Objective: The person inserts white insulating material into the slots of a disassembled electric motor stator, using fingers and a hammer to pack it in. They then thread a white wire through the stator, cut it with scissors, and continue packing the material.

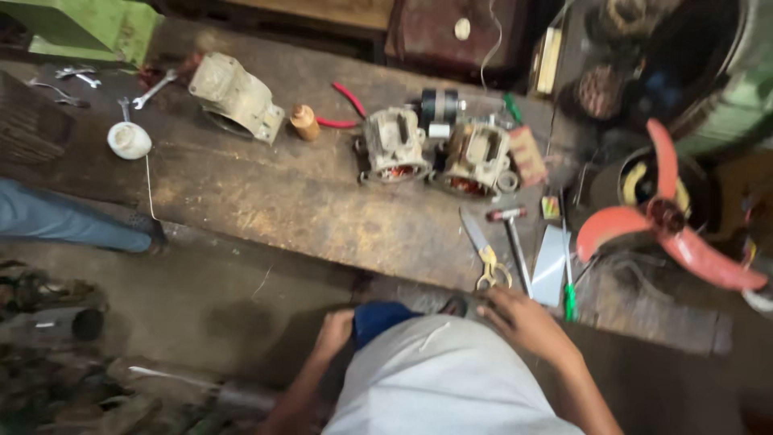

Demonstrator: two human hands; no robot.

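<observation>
Yellow-handled scissors lay just beyond our right hand, its fingers released; light, stiff steel, we judged, best gripped at the loops. Left hand: grip unclear.

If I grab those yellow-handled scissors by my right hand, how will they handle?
The scissors look like metal, so probably stiff and fairly heavy for their size. They lie flat on the wooden bench, so unlikely to roll. The blades may swing apart if lifted by one loop. Your right hand is just below the handles.
</observation>
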